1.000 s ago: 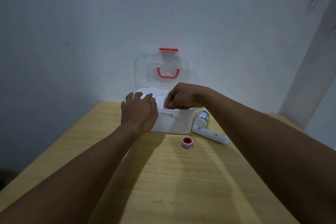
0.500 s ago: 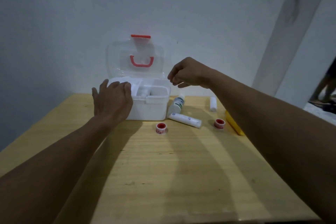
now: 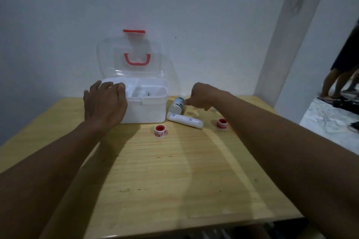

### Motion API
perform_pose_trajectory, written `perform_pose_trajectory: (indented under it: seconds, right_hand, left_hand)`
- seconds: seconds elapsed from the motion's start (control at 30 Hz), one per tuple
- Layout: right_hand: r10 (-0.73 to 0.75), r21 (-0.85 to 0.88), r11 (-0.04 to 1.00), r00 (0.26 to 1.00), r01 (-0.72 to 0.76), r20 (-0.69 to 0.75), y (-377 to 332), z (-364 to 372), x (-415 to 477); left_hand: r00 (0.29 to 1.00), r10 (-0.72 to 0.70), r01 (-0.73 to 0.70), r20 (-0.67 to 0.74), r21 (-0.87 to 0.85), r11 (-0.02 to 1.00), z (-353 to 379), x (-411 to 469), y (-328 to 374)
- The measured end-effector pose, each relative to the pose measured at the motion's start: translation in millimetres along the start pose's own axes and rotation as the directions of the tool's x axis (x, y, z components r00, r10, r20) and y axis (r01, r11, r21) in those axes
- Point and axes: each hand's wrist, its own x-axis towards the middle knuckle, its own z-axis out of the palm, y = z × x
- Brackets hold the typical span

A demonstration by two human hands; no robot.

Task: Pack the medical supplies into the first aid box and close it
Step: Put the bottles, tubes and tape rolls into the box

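The white first aid box (image 3: 149,111) stands open at the table's far edge, its clear lid (image 3: 130,60) with a red handle upright against the wall. My left hand (image 3: 104,103) holds the box's front left corner, fingers draped over the rim. My right hand (image 3: 204,96) is curled just right of the box, fingertips touching a white bottle with a green label (image 3: 177,105) that leans on the box's right side. A white bandage roll (image 3: 185,121) lies in front of the bottle. Two red-and-white tape rolls (image 3: 160,130) (image 3: 222,123) sit on the table.
The wooden table (image 3: 174,170) stands against a white wall. A white pillar (image 3: 281,44) rises at the right. Beyond it, a person's legs (image 3: 343,72) stand on a pale floor.
My right hand has come down from above the box's right edge to the bottle beside it. My left hand has stayed on the box. The view has shifted slightly.
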Motion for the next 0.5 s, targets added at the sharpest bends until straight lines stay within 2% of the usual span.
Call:
perform_pose_trajectory:
  seconds: [0.17,0.4,0.5]
  right_hand:
    - [0.077,0.293,0.953,0.997,-0.069,-0.014,-14.7,15.6,3.4]
    - [0.179,0.467,0.862,0.98,-0.199,0.088,-21.1,22.5,16.7]
    - [0.192,0.473,0.858,0.979,-0.201,0.068,-19.1,16.1,16.7]
  left_hand:
    - [1.0,0.002,-0.002,-0.005,0.0,1.0,2.1,0.9,-0.4]
    - [1.0,-0.012,0.012,0.009,0.024,1.0,6.9,5.4,-4.4]
    - [1.0,-0.011,0.011,0.013,0.02,1.0,7.6,6.1,-5.5]
